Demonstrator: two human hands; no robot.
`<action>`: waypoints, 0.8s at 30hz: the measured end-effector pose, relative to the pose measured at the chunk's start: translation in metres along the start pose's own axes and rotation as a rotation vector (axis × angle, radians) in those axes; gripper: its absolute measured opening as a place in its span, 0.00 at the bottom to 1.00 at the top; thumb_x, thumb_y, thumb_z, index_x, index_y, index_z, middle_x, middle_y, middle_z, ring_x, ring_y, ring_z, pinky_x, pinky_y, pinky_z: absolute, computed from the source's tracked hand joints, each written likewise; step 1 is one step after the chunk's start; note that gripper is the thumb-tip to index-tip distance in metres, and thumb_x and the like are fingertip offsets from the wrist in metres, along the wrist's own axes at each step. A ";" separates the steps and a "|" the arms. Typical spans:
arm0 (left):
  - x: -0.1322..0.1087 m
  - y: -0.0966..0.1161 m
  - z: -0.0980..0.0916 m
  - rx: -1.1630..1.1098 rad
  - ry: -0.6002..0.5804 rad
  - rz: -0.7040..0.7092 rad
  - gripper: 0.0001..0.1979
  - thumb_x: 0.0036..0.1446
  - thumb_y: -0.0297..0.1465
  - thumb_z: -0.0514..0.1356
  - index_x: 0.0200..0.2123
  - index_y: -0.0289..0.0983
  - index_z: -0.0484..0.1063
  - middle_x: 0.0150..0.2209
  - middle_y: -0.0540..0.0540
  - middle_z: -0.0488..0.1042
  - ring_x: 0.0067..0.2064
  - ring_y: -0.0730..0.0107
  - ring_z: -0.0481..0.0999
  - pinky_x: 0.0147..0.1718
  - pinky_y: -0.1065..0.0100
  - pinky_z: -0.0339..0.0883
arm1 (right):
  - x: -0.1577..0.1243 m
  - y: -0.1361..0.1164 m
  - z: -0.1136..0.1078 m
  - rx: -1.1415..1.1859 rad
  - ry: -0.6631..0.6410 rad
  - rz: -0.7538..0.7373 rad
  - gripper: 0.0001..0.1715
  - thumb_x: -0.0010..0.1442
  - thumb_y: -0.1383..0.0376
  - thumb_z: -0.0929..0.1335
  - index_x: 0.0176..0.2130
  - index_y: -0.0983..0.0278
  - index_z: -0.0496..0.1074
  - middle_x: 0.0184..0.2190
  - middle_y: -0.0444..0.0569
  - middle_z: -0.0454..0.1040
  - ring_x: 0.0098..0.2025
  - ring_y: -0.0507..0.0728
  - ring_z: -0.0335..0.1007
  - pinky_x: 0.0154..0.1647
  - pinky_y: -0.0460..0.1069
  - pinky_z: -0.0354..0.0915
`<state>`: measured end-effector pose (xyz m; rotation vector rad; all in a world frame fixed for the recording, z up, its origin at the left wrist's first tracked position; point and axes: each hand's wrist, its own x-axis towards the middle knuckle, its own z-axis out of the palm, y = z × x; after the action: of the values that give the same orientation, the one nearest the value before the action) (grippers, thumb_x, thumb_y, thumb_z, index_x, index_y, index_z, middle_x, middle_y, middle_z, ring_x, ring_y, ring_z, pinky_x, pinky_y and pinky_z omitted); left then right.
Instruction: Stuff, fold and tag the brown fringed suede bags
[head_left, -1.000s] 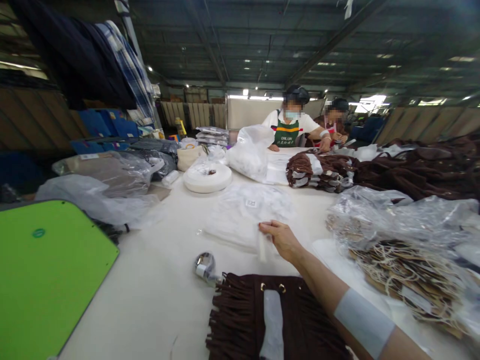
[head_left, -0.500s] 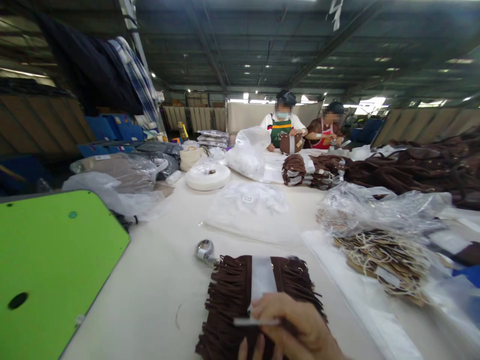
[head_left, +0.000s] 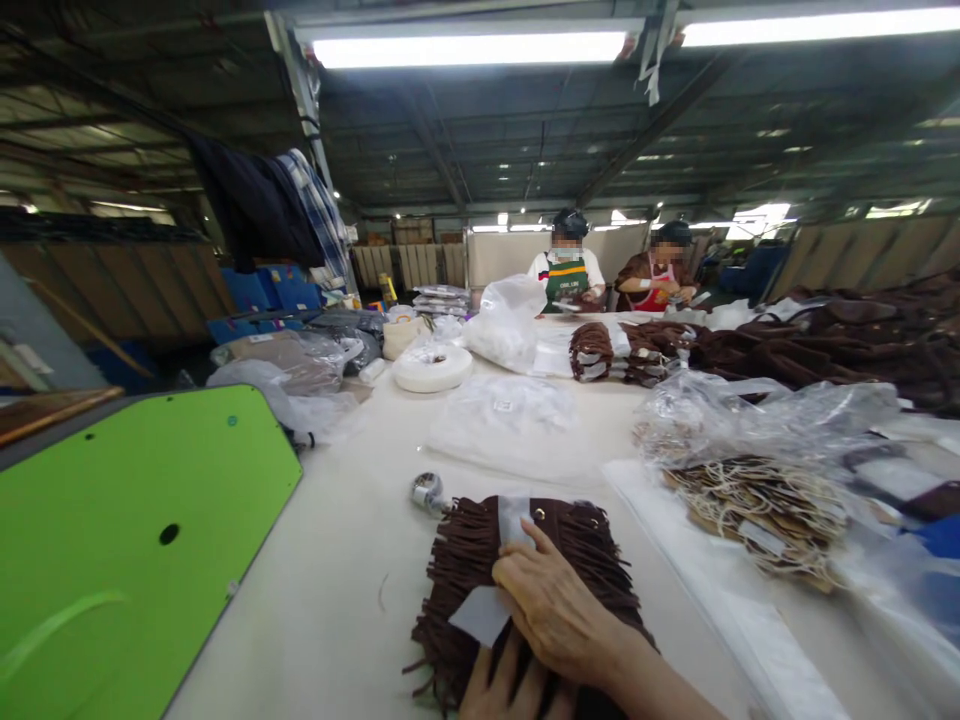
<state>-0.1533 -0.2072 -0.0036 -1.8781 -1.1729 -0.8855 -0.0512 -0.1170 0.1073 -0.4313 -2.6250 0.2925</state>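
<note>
A dark brown fringed bag [head_left: 457,560] lies flat on the table below me, with small metal eyelets near its top edge. Down its middle runs a pale translucent strip [head_left: 514,510], whose loose end sticks up to the left. My right hand [head_left: 559,605] is over the strip, fingers curled onto it with one finger pointing up along the bag; its thumb is hidden. At the bottom edge, my left hand [head_left: 506,690] rests on the bag with fingers apart, partly below the right hand. A roll of clear tape [head_left: 427,490] sits by the bag's upper left corner.
A green board [head_left: 150,500] takes up the left side. Beyond the bag are a plastic bag [head_left: 502,415] and a white roll [head_left: 433,370]. At right lie corded brown tags [head_left: 757,515] and dark brown material [head_left: 825,335]. Two people work across the table.
My right hand has gone from holding the strip's end edge-on to pressing higher on the bag. The left hand shows more. The view has tilted up and shifted left.
</note>
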 end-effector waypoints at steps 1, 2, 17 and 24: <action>0.001 0.001 0.003 0.011 0.038 -0.024 0.12 0.58 0.34 0.56 0.45 0.50 0.71 0.36 0.54 0.76 0.39 0.61 0.76 0.40 0.61 0.69 | -0.001 0.002 0.003 -0.022 -0.008 0.005 0.11 0.58 0.74 0.56 0.33 0.62 0.62 0.29 0.45 0.70 0.38 0.53 0.68 0.62 0.59 0.49; 0.001 0.002 0.005 0.015 0.036 -0.043 0.11 0.58 0.34 0.56 0.45 0.51 0.71 0.36 0.54 0.77 0.40 0.61 0.76 0.41 0.61 0.68 | -0.004 0.004 0.005 -0.036 -0.010 0.006 0.11 0.59 0.74 0.56 0.32 0.62 0.61 0.27 0.44 0.68 0.34 0.52 0.66 0.61 0.58 0.52; -0.019 -0.027 0.001 -0.116 -0.055 0.121 0.16 0.65 0.31 0.46 0.52 0.36 0.66 0.43 0.48 0.76 0.47 0.75 0.74 0.62 0.66 0.50 | -0.060 0.006 0.049 0.076 0.308 -0.052 0.22 0.56 0.75 0.56 0.48 0.62 0.62 0.35 0.48 0.77 0.48 0.53 0.71 0.58 0.52 0.60; -0.028 -0.006 -0.011 -0.202 0.032 -0.233 0.21 0.62 0.25 0.49 0.58 0.28 0.54 0.54 0.32 0.67 0.56 0.60 0.66 0.49 0.67 0.69 | -0.061 -0.005 0.032 0.002 0.193 -0.125 0.15 0.55 0.73 0.59 0.41 0.63 0.66 0.39 0.49 0.78 0.48 0.54 0.70 0.61 0.54 0.56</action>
<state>-0.1703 -0.2264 -0.0202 -1.9020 -1.3441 -1.1972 -0.0165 -0.1472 0.0565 -0.2781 -2.4494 0.2024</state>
